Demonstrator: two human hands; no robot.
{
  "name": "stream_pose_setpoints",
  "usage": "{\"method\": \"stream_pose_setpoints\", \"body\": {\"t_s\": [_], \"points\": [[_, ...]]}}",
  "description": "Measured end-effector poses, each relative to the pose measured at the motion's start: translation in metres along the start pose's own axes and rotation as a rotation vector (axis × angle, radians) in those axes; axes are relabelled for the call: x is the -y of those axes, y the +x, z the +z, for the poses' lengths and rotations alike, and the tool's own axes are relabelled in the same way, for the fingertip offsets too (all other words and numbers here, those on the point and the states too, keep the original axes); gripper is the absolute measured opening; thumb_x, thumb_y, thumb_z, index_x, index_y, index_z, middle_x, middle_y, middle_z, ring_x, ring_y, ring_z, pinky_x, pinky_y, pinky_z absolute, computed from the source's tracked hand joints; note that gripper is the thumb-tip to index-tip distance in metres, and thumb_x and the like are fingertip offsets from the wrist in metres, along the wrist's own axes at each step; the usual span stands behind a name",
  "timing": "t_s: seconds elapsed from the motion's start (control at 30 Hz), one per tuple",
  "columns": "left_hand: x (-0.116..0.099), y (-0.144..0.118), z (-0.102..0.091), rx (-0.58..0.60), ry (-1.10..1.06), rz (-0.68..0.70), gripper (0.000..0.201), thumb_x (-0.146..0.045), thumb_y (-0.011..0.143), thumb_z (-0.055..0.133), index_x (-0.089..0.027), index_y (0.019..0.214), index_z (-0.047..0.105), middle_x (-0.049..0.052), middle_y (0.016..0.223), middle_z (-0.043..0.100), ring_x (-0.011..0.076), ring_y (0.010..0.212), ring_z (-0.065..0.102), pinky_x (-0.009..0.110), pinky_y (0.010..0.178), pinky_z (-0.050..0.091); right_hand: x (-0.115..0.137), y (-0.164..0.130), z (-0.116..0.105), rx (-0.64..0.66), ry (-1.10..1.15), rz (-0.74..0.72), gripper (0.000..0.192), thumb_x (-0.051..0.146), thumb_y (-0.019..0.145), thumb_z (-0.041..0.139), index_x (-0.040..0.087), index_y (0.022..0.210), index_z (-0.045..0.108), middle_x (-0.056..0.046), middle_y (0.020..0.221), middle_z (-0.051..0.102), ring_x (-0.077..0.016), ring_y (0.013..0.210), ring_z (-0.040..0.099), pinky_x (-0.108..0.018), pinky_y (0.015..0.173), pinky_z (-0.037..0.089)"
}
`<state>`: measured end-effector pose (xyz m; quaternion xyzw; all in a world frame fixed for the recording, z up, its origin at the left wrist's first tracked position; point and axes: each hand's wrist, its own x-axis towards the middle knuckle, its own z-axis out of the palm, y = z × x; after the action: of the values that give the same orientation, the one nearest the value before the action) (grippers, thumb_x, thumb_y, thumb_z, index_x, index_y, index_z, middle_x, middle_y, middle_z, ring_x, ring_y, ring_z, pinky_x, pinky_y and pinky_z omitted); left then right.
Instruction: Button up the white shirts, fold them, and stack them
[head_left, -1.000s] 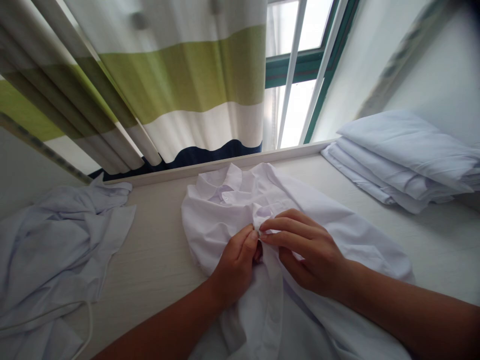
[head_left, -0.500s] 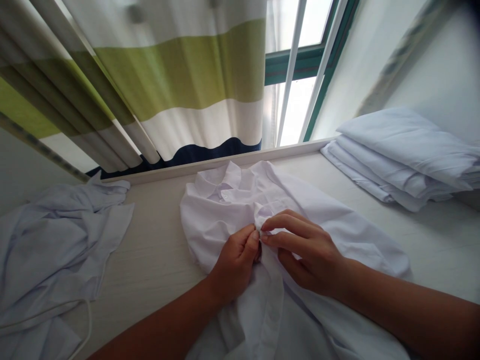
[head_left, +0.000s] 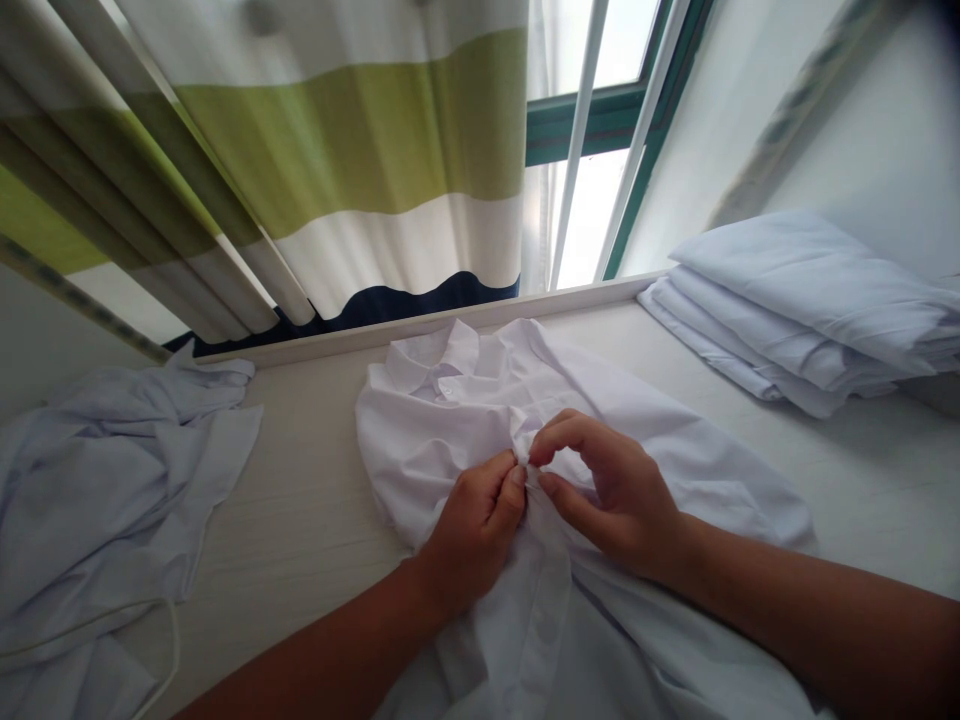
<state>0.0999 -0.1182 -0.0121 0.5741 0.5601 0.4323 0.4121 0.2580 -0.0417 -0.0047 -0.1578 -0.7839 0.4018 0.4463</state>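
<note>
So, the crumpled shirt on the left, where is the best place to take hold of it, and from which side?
Probably at the bunched ridge nearest the window, on the crumpled shirt. There the cloth stands up in folds that fingers can pinch from above, coming from the left hand side. Elsewhere it lies flatter on the table.

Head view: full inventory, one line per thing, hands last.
white collared shirt: 1, white, table centre, collar toward the window, front placket under the hands
crumpled garments: a heap, count unclear, white, table left
folded garments: 1 stack, white, table right, by the wall
table: 1, pale wood grain, under all of it
curtain: 1, striped white, green, navy, behind the table
window: 1, green frame, right of the curtain
left hand: pinches the shirt placket
right hand: pinches the same spot, fingertips meeting the left
</note>
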Motion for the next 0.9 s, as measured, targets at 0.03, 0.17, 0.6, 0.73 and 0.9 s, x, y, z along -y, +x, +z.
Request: {"method": "stream_pose_setpoints", "body": {"t_s": [0.03,0.17,0.6,0.73,0.9], "points": [[-0.001,0.000,0.000,0.003,0.017,0.016,0.034,-0.039,0.103,0.036,-0.020,0.076,0.044,-0.004,0.066,0.041,0.0115,0.061,0.038,0.026,0.060,0.032,-0.002,-0.001,0.001,-0.012,0.032,0.052,0.019,0.011,0.085,0.063,0.021,0.101,0.061,-0.004,0.090,0.062,-0.0182,0.083,0.060,-0.034,0.077,0.051],[-0.002,0.000,0.001,-0.008,0.089,0.064,0.032,-0.034,0.102,0.036,-0.020,0.074,0.042,-0.003,0.066,0.042,0.0124,0.062,0.038,0.027,0.061,0.031,-0.011,0.000,0.002,0.049,0.168,0.236,0.017,0.016,0.088,0.064,0.022,0.104,0.064,-0.003,0.094,0.062,-0.0176,0.086,0.058,-0.031,0.077,0.049],[-0.003,-0.006,0.000,0.018,0.080,0.077,0.025,-0.035,0.099,0.041,-0.021,0.079,0.046,-0.001,0.073,0.049,0.0153,0.070,0.046,0.029,0.067,0.036,-0.014,0.005,-0.001,0.149,0.348,0.354,0.011,0.022,0.088,0.066,0.021,0.099,0.065,-0.002,0.086,0.058,-0.0157,0.078,0.052,-0.028,0.070,0.044],[-0.004,-0.002,-0.001,0.024,0.100,0.083,0.024,-0.035,0.097,0.043,-0.020,0.078,0.046,-0.001,0.072,0.047,0.0146,0.068,0.042,0.029,0.066,0.034,-0.014,0.006,-0.001,0.135,0.344,0.348,0.011,0.020,0.086,0.066,0.020,0.097,0.064,-0.001,0.085,0.057,-0.0149,0.076,0.051,-0.027,0.068,0.044],[-0.002,-0.001,0.000,0.041,0.106,0.070,0.023,-0.033,0.097,0.042,-0.019,0.082,0.051,0.001,0.077,0.053,0.0161,0.073,0.046,0.030,0.068,0.035,-0.017,0.008,-0.002,0.147,0.304,0.303,0.009,0.020,0.086,0.066,0.020,0.095,0.063,-0.002,0.086,0.060,-0.0152,0.077,0.054,-0.028,0.069,0.046]]}}
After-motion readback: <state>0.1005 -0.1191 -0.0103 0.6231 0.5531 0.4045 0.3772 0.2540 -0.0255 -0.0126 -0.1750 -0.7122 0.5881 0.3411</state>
